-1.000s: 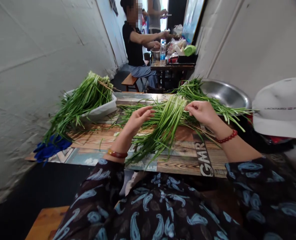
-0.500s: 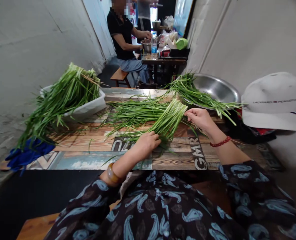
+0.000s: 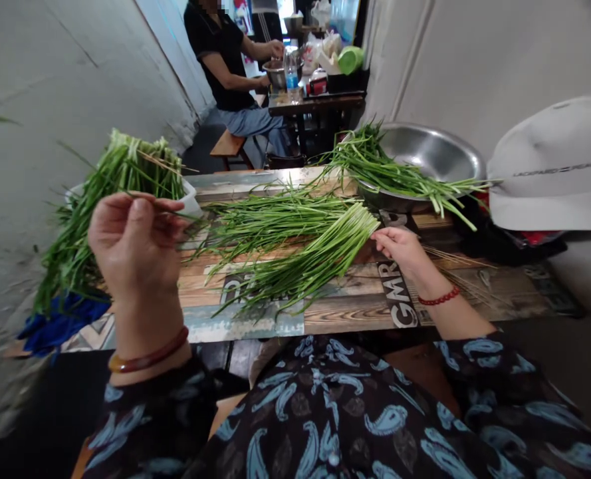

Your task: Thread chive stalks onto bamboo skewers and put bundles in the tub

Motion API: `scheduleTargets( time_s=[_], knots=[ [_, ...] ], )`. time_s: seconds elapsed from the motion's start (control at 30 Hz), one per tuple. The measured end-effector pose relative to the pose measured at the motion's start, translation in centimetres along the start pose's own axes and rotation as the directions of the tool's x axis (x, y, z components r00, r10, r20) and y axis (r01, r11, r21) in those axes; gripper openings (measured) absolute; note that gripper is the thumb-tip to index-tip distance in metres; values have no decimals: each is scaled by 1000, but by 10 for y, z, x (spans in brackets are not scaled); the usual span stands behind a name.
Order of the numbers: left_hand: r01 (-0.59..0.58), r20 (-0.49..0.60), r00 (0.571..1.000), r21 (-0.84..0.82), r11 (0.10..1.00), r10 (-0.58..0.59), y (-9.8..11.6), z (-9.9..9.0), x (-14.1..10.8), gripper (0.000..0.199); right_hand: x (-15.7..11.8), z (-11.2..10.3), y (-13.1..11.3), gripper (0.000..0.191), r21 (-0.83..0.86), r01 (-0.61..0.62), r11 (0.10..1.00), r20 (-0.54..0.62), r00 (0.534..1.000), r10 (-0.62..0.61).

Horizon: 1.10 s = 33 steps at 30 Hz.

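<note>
Right grip [image 3: 399, 247] pinched closed on pale ends of greens [image 3: 315, 263], laid on worktop [image 3: 355, 311]. Left grip [image 3: 136, 249] raised, fingers curled; hold unclear. Best: light pinch, ends level, no bruising.

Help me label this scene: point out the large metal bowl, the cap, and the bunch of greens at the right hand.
Bunch of greens [image 3: 320, 261]: head view, middle of its stalks.
Large metal bowl [image 3: 449, 154]: head view, bare inner wall.
Cap [image 3: 549, 141]: head view, crown, above the lettering.
</note>
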<state>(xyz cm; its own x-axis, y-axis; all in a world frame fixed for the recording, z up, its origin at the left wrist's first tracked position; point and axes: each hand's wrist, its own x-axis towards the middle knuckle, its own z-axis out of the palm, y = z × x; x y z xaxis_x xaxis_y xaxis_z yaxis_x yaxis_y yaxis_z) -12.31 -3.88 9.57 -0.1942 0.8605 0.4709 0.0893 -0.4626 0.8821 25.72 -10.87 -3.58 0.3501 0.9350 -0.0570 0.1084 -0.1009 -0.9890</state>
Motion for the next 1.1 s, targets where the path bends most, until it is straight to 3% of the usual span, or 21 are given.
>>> scheduleTargets(
  time_s=[0.07, 0.2, 0.33, 0.47, 0.57, 0.63, 0.73, 0.83, 0.93, 0.97, 1.03, 1.1],
  knots=[
    [10, 2, 1000, 104, 995, -10, -7, 4, 7, 20, -5, -3, 5, 38, 1, -7, 1000, -13, 1000, 7],
    [-20, 40, 999, 284, 959, 9, -46, 14, 19, 23, -18, -8, 8, 37, 4, 2, 1000, -2, 1000, -2],
    [-164, 307, 952, 539, 826, -11, -73, 27, 22, 41, -34, -11, 7, 42, 19, -66, 998, 20, 998, 66],
    [-383, 493, 868, 593, 708, 56, -64, 58, 13, 74, -47, -10, 5, 43, 63, -141, 988, 89, 987, 136],
    [-419, 594, 802, 475, 774, 69, -51, 94, -4, 72, -55, -8, 5, 41, 105, -162, 981, 126, 981, 149],
    [-363, 634, 770, 348, 864, 68, -48, 120, -20, 66, -59, -5, 5, 39, 124, -167, 978, 125, 981, 152],
    [-157, 760, 648, 181, 971, -37, -57, 150, -44, 68, -65, 0, 1, 37, 141, -148, 979, 121, 984, 131],
    [101, 863, 480, 126, 987, -159, -68, 159, -56, 68, -69, 3, -8, 35, 150, -111, 982, 118, 989, 94],
    [276, 932, 265, 173, 945, -248, -71, 148, -53, 44, -69, 6, -19, 35, 173, -114, 978, 138, 986, 91],
    [334, 933, 221, 200, 921, -283, -69, 141, -50, 39, -67, 7, -23, 35, 188, -128, 974, 156, 983, 99],
    [440, 910, 207, 241, 865, -359, -63, 128, -42, 35, -63, 12, -31, 35, 220, -162, 962, 195, 973, 119],
    [504, 872, 258, 245, 828, -415, -56, 115, -36, 34, -58, 17, -38, 34, 240, -185, 953, 234, 964, 128]
  ],
)
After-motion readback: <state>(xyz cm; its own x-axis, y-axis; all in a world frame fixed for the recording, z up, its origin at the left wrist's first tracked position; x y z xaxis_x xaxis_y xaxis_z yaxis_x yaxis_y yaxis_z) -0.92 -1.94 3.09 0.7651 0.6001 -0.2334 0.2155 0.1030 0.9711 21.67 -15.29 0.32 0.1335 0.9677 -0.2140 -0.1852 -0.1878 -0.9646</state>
